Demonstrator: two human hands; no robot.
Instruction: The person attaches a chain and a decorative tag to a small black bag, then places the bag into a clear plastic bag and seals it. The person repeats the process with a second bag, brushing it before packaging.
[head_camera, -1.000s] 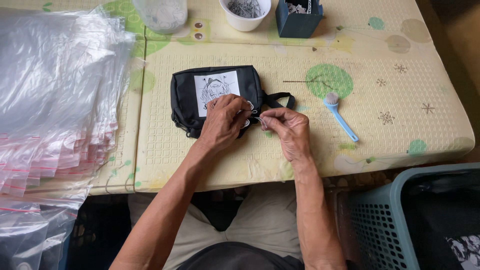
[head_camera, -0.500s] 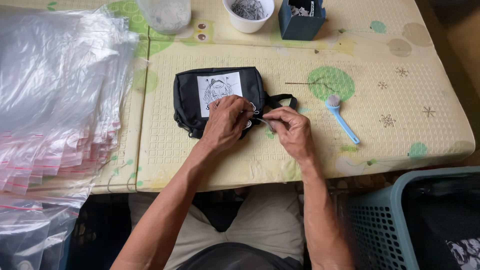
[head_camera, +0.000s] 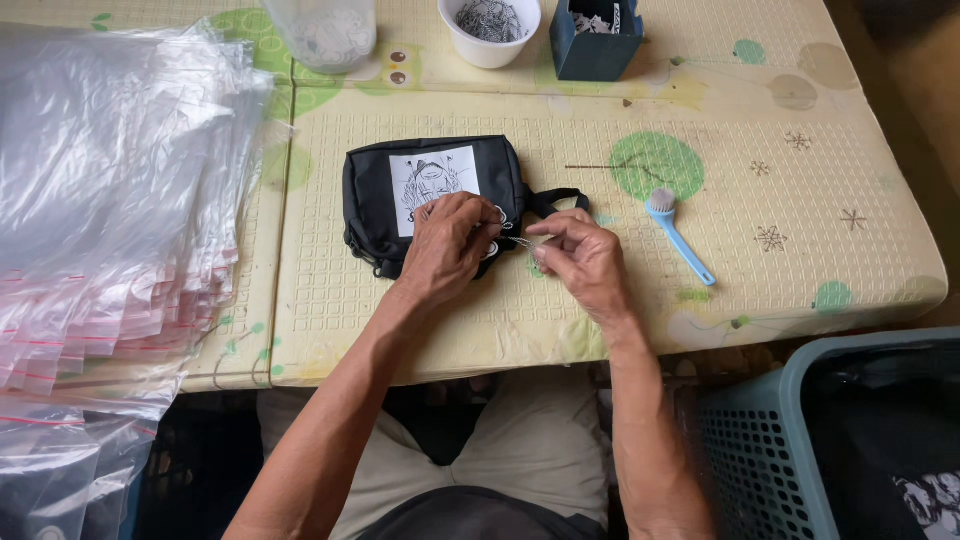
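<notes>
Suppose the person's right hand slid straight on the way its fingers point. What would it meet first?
The right hand points leftward, so it would probably meet the left hand first, resting on the small black fabric pouch.

On the table (head_camera: 800, 250), the pouch (head_camera: 430, 190) has bags (head_camera: 110, 200) left, a brush (head_camera: 680, 235) right, and a cup (head_camera: 490, 30) and box (head_camera: 595, 40) behind.

Pouch (head_camera: 440, 195), brush (head_camera: 680, 235) on table (head_camera: 800, 180)

Both forearms angled inward, left hand (head_camera: 450, 245) curled palm-down, right hand (head_camera: 585, 262) pinched, fingertips nearly touching.
</notes>
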